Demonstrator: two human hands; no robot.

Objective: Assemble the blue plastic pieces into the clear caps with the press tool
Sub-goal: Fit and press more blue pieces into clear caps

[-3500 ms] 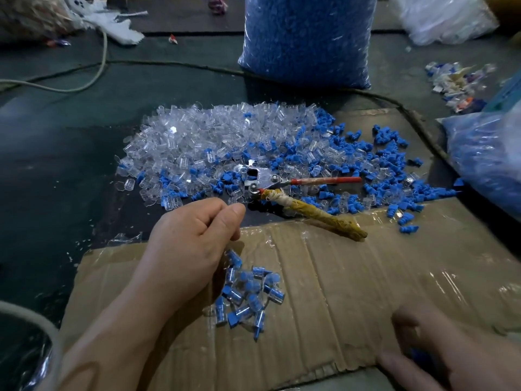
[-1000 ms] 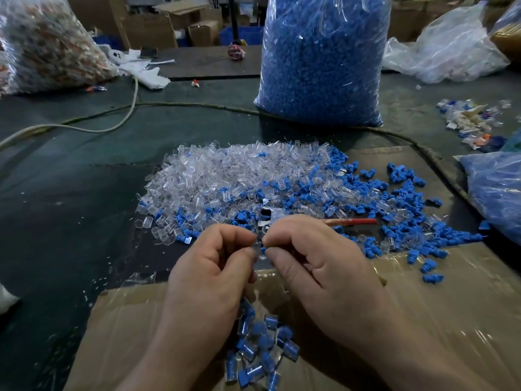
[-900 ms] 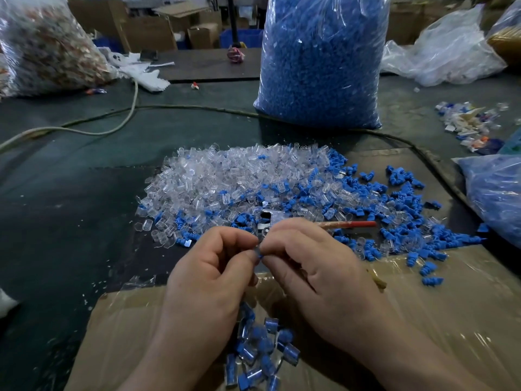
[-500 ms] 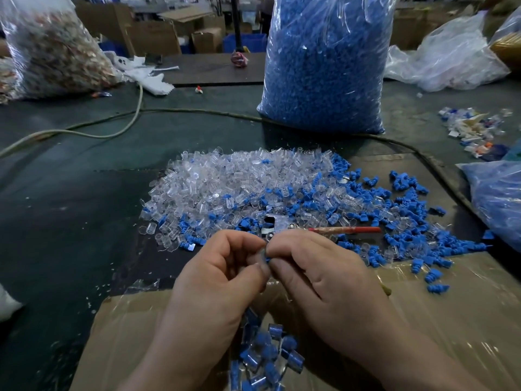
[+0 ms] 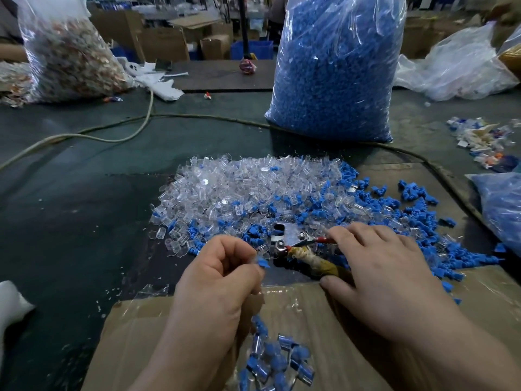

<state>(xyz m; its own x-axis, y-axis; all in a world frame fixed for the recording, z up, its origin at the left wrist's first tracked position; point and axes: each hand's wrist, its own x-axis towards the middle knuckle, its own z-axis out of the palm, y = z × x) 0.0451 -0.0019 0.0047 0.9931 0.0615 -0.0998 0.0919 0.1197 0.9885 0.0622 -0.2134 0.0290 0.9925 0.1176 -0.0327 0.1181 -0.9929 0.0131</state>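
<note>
The left hand (image 5: 222,280) pinches one blue piece (image 5: 262,262) at its fingertips, centre frame; whether a clear cap is on it cannot be told. Half a second ago both hands met on that piece. Now the right hand (image 5: 392,275) has left it and lies over the handles of the one press tool (image 5: 290,238), fingers barely bent and not yet closed. Pressing is likely next.

About a dozen assembled pieces (image 5: 279,359) lie on the cardboard (image 5: 352,334) at lower centre. The heaps of clear caps (image 5: 231,190) and loose blue pieces (image 5: 417,193) are past counting. Three bags show: one blue bag (image 5: 335,66) at upper centre, one mixed bag (image 5: 70,57) at upper left, and one right-edge bag (image 5: 504,204).
</note>
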